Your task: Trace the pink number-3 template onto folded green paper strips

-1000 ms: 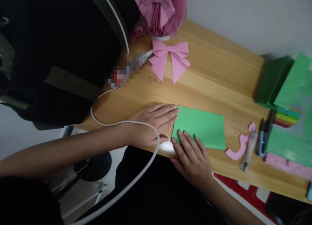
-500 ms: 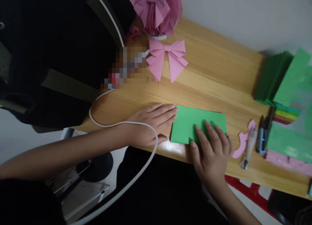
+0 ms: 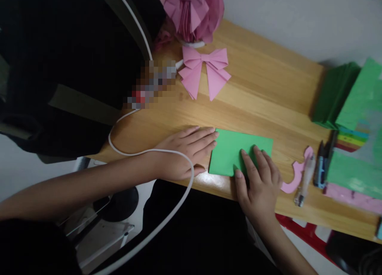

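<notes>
A folded green paper sheet (image 3: 229, 152) lies flat near the front edge of the wooden table (image 3: 262, 96). My left hand (image 3: 188, 152) rests flat on the table, fingers stretched out, fingertips touching the sheet's left edge. My right hand (image 3: 259, 181) lies flat on the sheet's lower right part, fingers spread and pressing down on it. A white cable (image 3: 167, 153) runs over my left wrist.
A pink paper bow (image 3: 205, 70) and a pink paper flower (image 3: 191, 10) sit at the back. At the right lie a pink paper scrap (image 3: 294, 177), a pen (image 3: 303, 183), scissors (image 3: 322, 163) and stacks of green paper (image 3: 349, 96). A black bag (image 3: 68, 64) fills the left.
My right hand slid rightward along the green sheet from its lower left corner to its right half. My left hand stayed put.
</notes>
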Tool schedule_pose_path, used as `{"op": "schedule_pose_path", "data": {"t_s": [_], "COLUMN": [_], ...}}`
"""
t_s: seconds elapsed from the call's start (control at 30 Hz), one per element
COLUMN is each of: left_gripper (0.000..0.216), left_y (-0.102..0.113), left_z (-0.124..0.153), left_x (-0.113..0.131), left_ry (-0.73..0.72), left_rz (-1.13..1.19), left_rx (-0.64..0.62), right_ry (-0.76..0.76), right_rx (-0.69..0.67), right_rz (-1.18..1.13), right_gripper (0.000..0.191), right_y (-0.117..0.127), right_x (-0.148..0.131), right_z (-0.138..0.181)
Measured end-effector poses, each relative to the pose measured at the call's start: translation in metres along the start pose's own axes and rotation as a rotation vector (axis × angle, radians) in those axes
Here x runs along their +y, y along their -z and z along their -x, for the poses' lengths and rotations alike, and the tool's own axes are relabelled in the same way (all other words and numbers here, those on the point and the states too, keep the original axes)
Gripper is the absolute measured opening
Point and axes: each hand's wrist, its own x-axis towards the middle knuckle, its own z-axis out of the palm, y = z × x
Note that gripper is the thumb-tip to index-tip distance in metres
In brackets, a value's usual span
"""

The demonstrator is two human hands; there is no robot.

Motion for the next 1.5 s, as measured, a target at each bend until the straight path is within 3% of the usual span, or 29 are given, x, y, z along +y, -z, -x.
{"op": "schedule_pose_path", "data": {"t_s": [0.67,1.1,1.5], "left_gripper": [0.056,0.056,0.055], "left_y": [-0.0015,-0.0007,-0.0014], "left_z": [0.0004,0.0012,0.0006], "left_x": [0.0006,0.0010,0.0020], "left_ry": [0.001,0.029,0.017], "left_rz": [0.013,0.032,0.028], "left_rx": [0.013,-0.006,0.019], "right_ry": [-0.017,-0.003,0.030], "right_rx": [-0.008,0.016,0.029], "right_rz": [-0.004,-0.004,0.019], "right_gripper": [0.056,0.042,0.041], "right_y": [-0.0010,0.0007,-0.0008], "right_x": [0.0012,0.0017,0.0034], "right_z": [0.0003,-0.0028,-0.0042]}}
